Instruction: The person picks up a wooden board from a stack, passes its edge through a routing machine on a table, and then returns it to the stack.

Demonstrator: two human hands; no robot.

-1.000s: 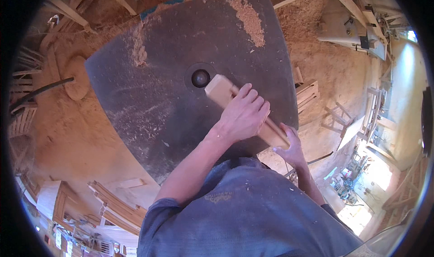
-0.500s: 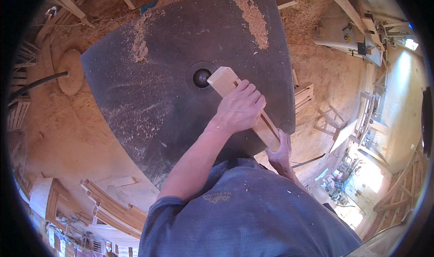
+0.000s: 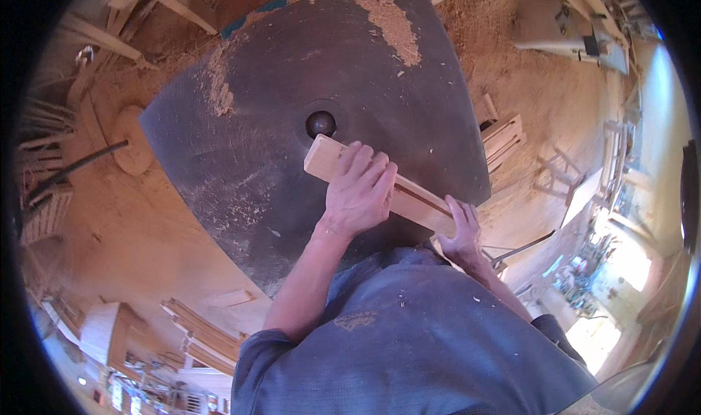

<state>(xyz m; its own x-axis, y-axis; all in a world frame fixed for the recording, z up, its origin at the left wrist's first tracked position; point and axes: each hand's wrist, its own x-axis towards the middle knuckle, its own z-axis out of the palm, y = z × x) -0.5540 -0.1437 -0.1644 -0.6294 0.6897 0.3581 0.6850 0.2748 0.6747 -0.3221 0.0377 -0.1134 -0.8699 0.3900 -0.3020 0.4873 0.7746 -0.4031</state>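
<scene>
A pale squared wooden piece [image 3: 418, 209] with a long groove lies aslant over the dark machine table [image 3: 270, 57]. Its far left end is beside the round black spindle [image 3: 320, 124] in the table's middle; whether they touch I cannot tell. My left hand [image 3: 359, 189] is wrapped over the piece near that end, fingers across its top. At the near right end my right hand [image 3: 460, 232] grips the wood, thumb and fingers round it.
Heaps of wood shavings [image 3: 391, 24] lie on the table's far part, with finer dust to the left. Stacked boards [image 3: 504, 143] are on the floor at the right, more long boards [image 3: 204, 335] at the lower left. A dark bar [image 3: 80, 168] sticks out at the left.
The wooden piece has turned to lie flatter across the table, its far end shifting left and nearer to me. Both hands have moved with it. The whole view has also tilted somewhat.
</scene>
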